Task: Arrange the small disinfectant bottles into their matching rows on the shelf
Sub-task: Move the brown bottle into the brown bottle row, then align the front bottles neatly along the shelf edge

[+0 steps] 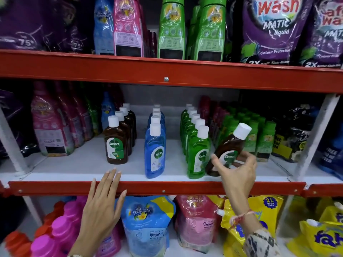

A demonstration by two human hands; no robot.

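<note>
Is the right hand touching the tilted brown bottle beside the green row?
Touching. The head view shows the right hand with its fingers wrapped around the tilted brown bottle's lower body.

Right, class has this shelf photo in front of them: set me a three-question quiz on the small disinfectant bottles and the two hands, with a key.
1. True or false: the brown bottle in the right hand stands upright.
2. Multiple choice: which row stands nearest that bottle? A the brown row B the blue row C the green row
3. Short answer: where does the left hand rest?

Key
1. False: it tilts, with its white cap up and to the right.
2. C
3. On the red front edge of the shelf, fingers flat, holding nothing.
</note>
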